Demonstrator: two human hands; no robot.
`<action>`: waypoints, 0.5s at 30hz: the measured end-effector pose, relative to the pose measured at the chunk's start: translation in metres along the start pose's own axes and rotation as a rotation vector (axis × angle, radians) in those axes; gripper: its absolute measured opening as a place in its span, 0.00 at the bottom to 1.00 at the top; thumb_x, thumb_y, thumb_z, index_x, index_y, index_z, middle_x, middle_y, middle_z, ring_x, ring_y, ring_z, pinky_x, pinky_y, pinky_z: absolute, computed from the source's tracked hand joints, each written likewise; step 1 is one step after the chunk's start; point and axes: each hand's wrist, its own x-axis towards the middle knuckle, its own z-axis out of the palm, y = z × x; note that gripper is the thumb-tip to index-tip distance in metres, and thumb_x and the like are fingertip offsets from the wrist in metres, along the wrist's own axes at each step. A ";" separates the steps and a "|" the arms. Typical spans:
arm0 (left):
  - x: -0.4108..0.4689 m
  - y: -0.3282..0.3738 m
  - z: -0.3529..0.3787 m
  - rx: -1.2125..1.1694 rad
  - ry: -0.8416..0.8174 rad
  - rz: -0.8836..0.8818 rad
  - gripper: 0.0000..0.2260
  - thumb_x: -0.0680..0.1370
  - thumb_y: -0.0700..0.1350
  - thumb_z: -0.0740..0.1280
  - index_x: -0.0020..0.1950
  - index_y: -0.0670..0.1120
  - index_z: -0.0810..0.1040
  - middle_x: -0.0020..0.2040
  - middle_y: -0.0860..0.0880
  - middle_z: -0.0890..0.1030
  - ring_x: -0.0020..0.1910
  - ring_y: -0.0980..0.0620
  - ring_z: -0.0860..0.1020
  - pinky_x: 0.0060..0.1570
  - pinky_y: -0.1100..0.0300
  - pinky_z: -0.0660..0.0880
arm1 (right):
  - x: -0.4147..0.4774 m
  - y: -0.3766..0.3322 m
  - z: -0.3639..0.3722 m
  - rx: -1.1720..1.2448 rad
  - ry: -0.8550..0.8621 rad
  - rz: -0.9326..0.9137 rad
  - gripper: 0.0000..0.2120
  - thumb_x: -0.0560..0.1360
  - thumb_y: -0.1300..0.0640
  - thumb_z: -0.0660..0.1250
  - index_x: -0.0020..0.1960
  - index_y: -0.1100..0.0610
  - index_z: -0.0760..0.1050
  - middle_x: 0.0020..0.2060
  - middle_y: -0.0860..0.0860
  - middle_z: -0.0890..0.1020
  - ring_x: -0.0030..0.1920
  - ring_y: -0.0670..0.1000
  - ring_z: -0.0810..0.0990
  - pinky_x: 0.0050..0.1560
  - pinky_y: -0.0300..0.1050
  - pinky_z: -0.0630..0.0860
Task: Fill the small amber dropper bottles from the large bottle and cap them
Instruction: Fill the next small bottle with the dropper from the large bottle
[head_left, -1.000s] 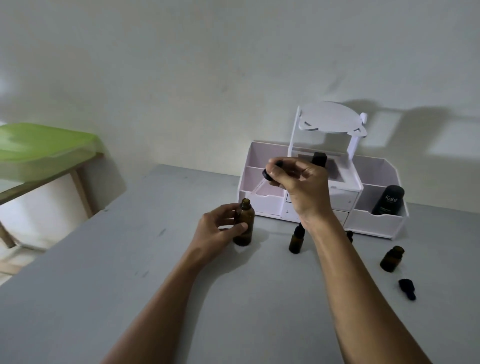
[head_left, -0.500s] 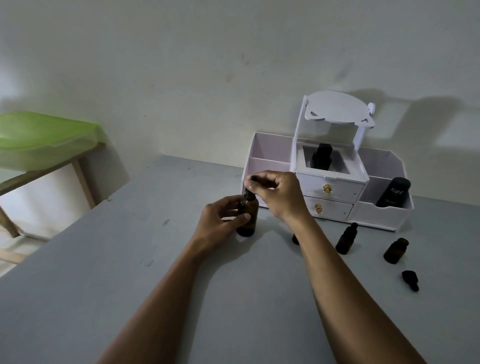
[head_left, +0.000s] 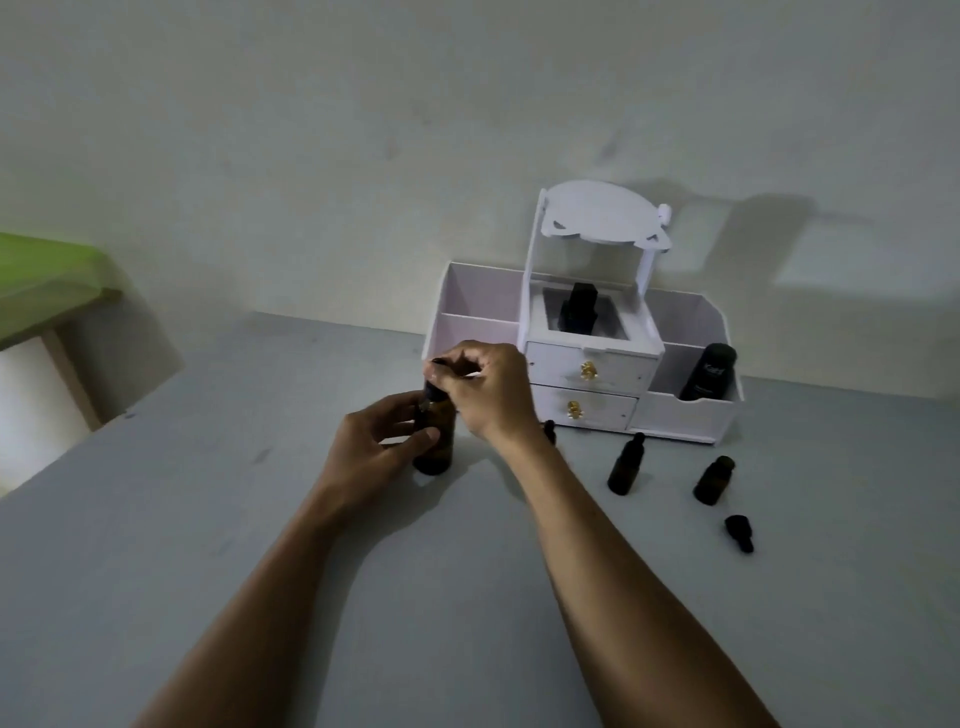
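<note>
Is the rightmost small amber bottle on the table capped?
No, the rightmost small bottle stands with a bare neck, and a black dropper cap lies loose beside it.

The left hand (head_left: 382, 441) grips the large amber bottle (head_left: 439, 453), upright on the grey table (head_left: 208, 519). Directly above it, the right hand (head_left: 485, 387) pinches the black dropper cap (head_left: 434, 391) at the bottle's neck; the fingers hide the join, so it may be seated or not. To the right of the right wrist stand a capped small dropper bottle (head_left: 627, 464) and an uncapped one (head_left: 714, 480), with a loose black cap (head_left: 740, 532) lying nearer. Beyond the right hand sits a white organizer (head_left: 587, 410).
</note>
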 end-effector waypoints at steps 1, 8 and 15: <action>0.000 -0.001 0.000 0.010 -0.003 0.005 0.19 0.75 0.38 0.75 0.65 0.47 0.80 0.55 0.51 0.86 0.53 0.58 0.84 0.52 0.67 0.79 | -0.001 0.000 0.000 -0.006 0.002 0.001 0.04 0.73 0.59 0.75 0.45 0.61 0.85 0.38 0.52 0.87 0.35 0.44 0.81 0.40 0.26 0.74; -0.002 0.001 0.001 0.037 -0.004 0.001 0.20 0.75 0.38 0.74 0.66 0.48 0.80 0.54 0.54 0.86 0.54 0.60 0.83 0.48 0.72 0.77 | 0.001 -0.013 -0.010 0.090 0.045 -0.002 0.07 0.73 0.57 0.74 0.48 0.60 0.85 0.42 0.53 0.87 0.41 0.46 0.85 0.48 0.35 0.80; -0.016 0.019 0.008 0.083 0.196 0.058 0.29 0.74 0.39 0.76 0.72 0.55 0.73 0.59 0.51 0.81 0.57 0.56 0.80 0.53 0.56 0.78 | 0.013 -0.063 -0.058 0.321 0.211 -0.134 0.09 0.74 0.61 0.74 0.52 0.64 0.83 0.44 0.57 0.87 0.41 0.47 0.84 0.50 0.42 0.82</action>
